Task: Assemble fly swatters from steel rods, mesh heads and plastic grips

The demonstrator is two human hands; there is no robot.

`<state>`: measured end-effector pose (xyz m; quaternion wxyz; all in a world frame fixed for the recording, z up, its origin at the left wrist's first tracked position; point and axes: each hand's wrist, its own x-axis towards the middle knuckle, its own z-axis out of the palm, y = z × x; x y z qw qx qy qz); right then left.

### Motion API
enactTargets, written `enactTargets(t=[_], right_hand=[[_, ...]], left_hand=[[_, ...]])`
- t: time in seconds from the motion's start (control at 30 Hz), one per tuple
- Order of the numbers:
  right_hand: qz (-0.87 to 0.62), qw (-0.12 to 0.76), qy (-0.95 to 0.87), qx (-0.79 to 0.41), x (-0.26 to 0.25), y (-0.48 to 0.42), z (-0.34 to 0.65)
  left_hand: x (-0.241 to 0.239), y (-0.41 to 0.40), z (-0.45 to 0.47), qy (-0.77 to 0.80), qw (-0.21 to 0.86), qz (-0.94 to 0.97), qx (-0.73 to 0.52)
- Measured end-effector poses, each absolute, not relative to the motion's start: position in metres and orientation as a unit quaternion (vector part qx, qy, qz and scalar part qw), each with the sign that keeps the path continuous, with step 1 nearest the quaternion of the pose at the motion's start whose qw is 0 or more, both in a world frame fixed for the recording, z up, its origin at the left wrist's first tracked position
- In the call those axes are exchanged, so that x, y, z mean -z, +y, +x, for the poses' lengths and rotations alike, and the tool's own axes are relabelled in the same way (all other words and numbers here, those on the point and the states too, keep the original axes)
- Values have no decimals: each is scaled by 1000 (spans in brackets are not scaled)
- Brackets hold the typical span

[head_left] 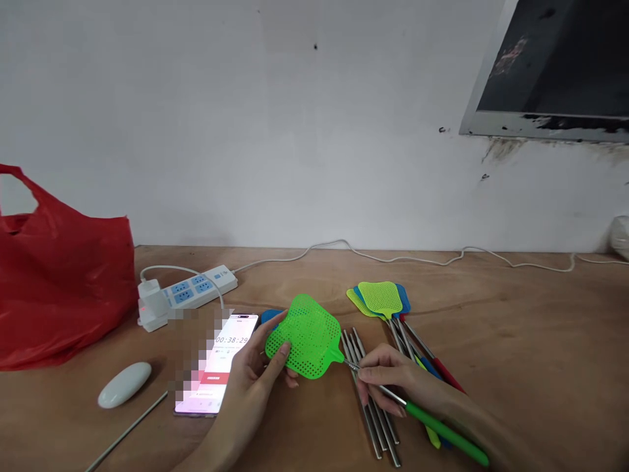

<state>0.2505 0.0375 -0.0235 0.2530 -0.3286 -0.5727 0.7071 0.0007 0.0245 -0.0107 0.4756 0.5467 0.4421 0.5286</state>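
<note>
My left hand [255, 377] grips the lower left edge of a bright green fly swatter head [304, 335], thumb on its face. My right hand [393, 380] pinches the thin metal rod [356, 367] where it meets the head's neck; the rod runs back to a green handle [445, 432] under my wrist. Several loose metal rods [373, 419] lie on the wooden table [515, 341] just below both hands. Behind my right hand lie finished swatters [381, 298] with yellow-green and blue heads, their handles pointing toward me.
A phone [223, 367] showing a timer lies left of my left hand. A white power strip [189, 292], a red plastic bag [59, 282], a white oval object [124, 385] and a lone rod [128, 429] sit at the left. A white cable [393, 257] runs along the wall.
</note>
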Motion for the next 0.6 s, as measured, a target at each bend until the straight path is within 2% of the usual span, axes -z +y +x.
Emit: enactTargets(t=[0.47,0.6], right_hand=[[-333,294,-577,-685,26,34,243],[-344,343,-563,-669,29,36,239]], left_hand=[[10,21,0,439,488,555,-511],[7,23,1,424,488,552,-528]])
